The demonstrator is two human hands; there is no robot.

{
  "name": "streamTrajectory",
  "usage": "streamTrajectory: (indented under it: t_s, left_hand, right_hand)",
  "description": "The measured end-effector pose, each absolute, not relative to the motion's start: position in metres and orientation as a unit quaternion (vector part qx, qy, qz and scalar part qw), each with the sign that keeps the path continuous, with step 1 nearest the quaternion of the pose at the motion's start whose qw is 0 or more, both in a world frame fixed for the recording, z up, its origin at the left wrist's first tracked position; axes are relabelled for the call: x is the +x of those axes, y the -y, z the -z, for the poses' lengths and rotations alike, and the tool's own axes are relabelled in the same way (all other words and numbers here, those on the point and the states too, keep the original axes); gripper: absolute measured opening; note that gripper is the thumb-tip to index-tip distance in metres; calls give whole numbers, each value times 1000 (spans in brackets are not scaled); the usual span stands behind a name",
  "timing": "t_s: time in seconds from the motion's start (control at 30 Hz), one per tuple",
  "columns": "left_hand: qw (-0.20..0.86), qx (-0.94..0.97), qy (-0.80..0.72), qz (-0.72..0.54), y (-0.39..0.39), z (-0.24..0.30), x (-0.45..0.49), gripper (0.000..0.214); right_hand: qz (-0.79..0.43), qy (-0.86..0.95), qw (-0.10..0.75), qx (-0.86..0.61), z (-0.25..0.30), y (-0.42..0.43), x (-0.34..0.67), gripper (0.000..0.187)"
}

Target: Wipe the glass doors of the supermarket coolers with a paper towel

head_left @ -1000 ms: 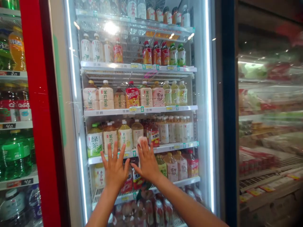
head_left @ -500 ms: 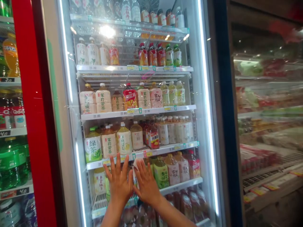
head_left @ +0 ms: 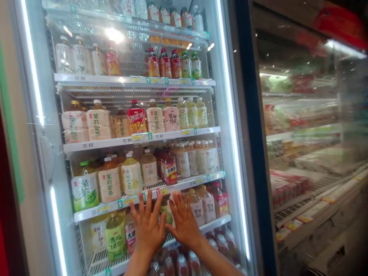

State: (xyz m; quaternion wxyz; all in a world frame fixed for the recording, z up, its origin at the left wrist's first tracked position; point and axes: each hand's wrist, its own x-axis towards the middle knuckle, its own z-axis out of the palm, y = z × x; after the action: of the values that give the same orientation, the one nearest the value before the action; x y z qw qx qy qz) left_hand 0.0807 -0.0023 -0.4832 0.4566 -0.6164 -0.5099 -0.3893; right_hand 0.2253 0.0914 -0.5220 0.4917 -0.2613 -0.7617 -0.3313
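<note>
My left hand [head_left: 149,226] is spread flat in front of the glass door [head_left: 132,53] of a lit drinks cooler, palm forward, with nothing visible in it. Beside it, my right hand [head_left: 185,224] lies flat with fingers stretched. A pale, thin sheet like a tissue [head_left: 171,196] shows at its fingertips and left edge, between hand and glass; most of it is hidden. Both thumbs point towards each other. Behind the glass, near my hands, stand a green tea bottle [head_left: 115,235] and pale-labelled bottles [head_left: 196,205] on a low shelf.
Bottled drinks fill several white shelves [head_left: 143,138] behind the glass. Bright light strips [head_left: 230,126] run up both sides of the cooler. To the right, past a dark blue frame [head_left: 254,134], stands an open chilled display [head_left: 310,165] with packaged food, blurred.
The view has swung right, so the cooler sits further left and the red frame has mostly left view. My hands have shifted right across the cooler front, still flat.
</note>
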Motion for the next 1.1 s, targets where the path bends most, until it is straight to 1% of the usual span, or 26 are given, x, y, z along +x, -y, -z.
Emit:
streamTrajectory:
  t_s: [0.1, 0.17, 0.23, 0.33, 0.4, 0.47, 0.57, 0.6, 0.67, 0.77, 0.83, 0.9, 1.0, 1.03, 1.1]
  left_hand:
    - [443, -631, 494, 402, -9, 488, 93, 74]
    - [428, -636, 483, 424, -17, 490, 104, 72]
    - [417, -641, 472, 439, -22, 494, 116, 70]
    - [413, -654, 458, 439, -27, 500, 129, 67]
    - [415, -658, 454, 434, -30, 503, 134, 66]
    - [417, -656, 458, 431, -34, 505, 137, 66]
    - [429, -648, 466, 423, -41, 506, 139, 67]
    - [435, -647, 467, 417, -43, 507, 139, 67]
    - [448, -647, 466, 403, -47, 508, 140, 66]
    - [456, -656, 463, 383, -50, 509, 139, 64]
    - [458, -658, 464, 377, -51, 509, 139, 64]
    - [460, -660, 462, 374, -50, 509, 138, 63]
    - [462, -664, 455, 373, -50, 510, 136, 63]
    - [462, -665, 453, 373, -50, 510, 136, 62]
    - [463, -665, 449, 377, -50, 511, 136, 62]
  right_hand:
    - [305, 723, 541, -303, 489, -108, 246, 86]
    - [279, 706, 563, -326, 478, -116, 253, 84]
    - [264, 712, 563, -326, 499, -117, 258, 84]
    - [276, 743, 529, -304, 556, -115, 272, 84]
    - [298, 756, 504, -292, 570, -120, 286, 85]
    - [302, 741, 512, -313, 549, -131, 301, 86]
    - [277, 697, 552, -364, 502, -149, 320, 85]
    - [265, 689, 560, -375, 498, -152, 324, 84]
    - [248, 688, 563, -386, 519, -151, 329, 84]
    - [244, 711, 536, -385, 585, -140, 335, 86]
    - [249, 725, 520, -375, 603, -138, 339, 87]
    - [237, 716, 531, -387, 583, -143, 342, 86]
    - [208, 680, 571, -411, 527, -150, 335, 84]
    - [204, 674, 579, -411, 518, -149, 328, 83]
    - [214, 681, 577, -396, 527, -139, 310, 83]
